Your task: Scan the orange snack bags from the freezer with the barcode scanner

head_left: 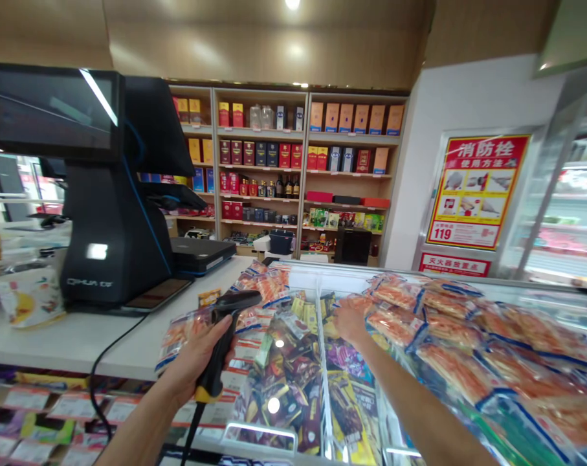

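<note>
My left hand [203, 353] is wrapped round the grip of a black and yellow barcode scanner [220, 349], its head pointing right. Behind that hand, a clear-and-blue food packet [179, 336] lies at the counter's edge. Out over the glass top of a chest freezer [325, 388] stretches my right arm. My right hand [351, 318] is at the left edge of a spread of clear packets with orange-brown food [395, 320]. Its fingertips blend with the nearest packet, so whether they grip it is unclear. Wrapped ice creams [283, 382] show beneath the glass.
A black checkout terminal [113, 194] stands on the white counter [142, 349] at left, a cable trailing over the front edge. More packets [261, 285] lie between counter and freezer. Shelves of boxed goods [259, 155] line the back; a red fire-hydrant sign [477, 191] hangs at right.
</note>
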The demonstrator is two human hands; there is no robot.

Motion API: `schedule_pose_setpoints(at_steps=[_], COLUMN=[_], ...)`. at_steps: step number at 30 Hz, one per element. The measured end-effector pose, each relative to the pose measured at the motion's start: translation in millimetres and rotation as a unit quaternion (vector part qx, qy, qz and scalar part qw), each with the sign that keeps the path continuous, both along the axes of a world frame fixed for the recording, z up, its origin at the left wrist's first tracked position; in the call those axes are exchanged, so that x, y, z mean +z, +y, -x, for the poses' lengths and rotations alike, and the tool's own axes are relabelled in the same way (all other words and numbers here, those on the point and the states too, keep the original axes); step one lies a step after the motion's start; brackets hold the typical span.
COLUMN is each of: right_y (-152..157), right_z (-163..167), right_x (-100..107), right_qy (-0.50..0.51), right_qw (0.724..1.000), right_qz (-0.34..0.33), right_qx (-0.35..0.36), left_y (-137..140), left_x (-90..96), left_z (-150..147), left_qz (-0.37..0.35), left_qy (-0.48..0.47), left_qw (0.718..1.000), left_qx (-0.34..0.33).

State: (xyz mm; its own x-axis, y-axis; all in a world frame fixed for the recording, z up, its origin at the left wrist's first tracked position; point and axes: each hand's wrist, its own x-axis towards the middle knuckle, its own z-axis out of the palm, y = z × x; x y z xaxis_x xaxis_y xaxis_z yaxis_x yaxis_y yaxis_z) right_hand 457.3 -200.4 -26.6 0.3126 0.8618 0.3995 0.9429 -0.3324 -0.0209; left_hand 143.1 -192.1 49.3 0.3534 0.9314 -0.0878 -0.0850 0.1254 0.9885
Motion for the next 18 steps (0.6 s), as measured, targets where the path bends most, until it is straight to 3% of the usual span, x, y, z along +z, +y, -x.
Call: schedule_pose_setpoints(at_steps=[2,5,8,11,18], right_y=[2.4,20.5,49.2,76.1,112.8], right_z=[-2.8,16.9,50.0,72.7,80.5], right_x=[0.7,2.8,6.9,10.6,3.1], right_qy=[-0.01,0.02,0.088,0.147,0.172], right_qw=[0.999,0.996,0.992,0.987,0.984], right_qz=[-0.045,-0.085,-0.072,-0.053,-0.045], right_qx=[-0.016,0.019,0.055,0.038,-0.02], left_y=[0.0,1.0,2.7,5.2,11.2], left_x=[0.3,-1.2,-2.8,-3.1,-0.6], left_z=[1.3,1.8,2.6,5.0,11.5], left_qz=[0.0,-0.001,0.007,0.022,0.022], left_qy=[-0.002,-0.004,-0.007,-0.011,-0.014], left_qw=[1.0,1.0,1.0,0.999,0.998], left_qx=[0.01,0.016,0.017,0.026,0.05])
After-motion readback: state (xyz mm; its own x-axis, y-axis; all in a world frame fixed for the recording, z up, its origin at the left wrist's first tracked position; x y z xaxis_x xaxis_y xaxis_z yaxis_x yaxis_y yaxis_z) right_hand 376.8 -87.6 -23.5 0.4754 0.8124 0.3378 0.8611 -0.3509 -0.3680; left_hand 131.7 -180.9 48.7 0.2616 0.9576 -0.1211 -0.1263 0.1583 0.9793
